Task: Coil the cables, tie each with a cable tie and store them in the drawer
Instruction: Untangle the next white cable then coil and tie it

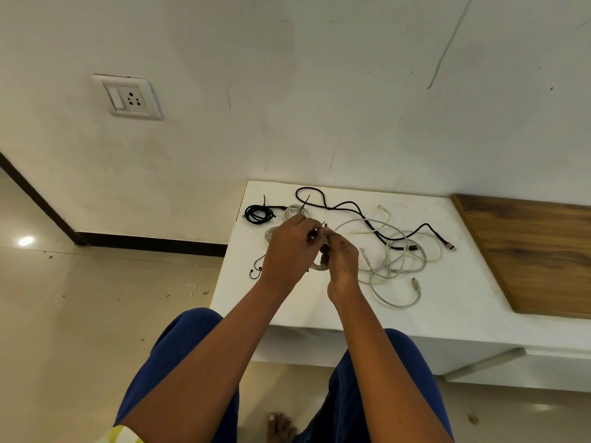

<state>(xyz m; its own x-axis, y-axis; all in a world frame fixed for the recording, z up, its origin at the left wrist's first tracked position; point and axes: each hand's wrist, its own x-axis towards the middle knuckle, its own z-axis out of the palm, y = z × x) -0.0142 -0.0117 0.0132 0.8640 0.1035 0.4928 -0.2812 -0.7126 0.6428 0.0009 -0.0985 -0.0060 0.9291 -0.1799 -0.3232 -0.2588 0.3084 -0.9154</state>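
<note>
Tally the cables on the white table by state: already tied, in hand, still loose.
Tied coils: 2, the black coil and a white coil beside it.
In hand: 1, a white coil held by the left hand and right hand.
Loose black cable: 1.
Loose white cables: tangled, count unclear.
Total: at least 5.

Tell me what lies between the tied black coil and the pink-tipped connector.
In the head view: both hands on a white coil, then loose white cables.

Both forearms are bare up to the left hand (289, 251) and right hand (342, 260). Loose deep-blue cloth trousers (179, 356) cover both legs. Left of them shows a pale yellow-and-white fabric edge (123, 435). One foot (280, 426) is bare.
</note>
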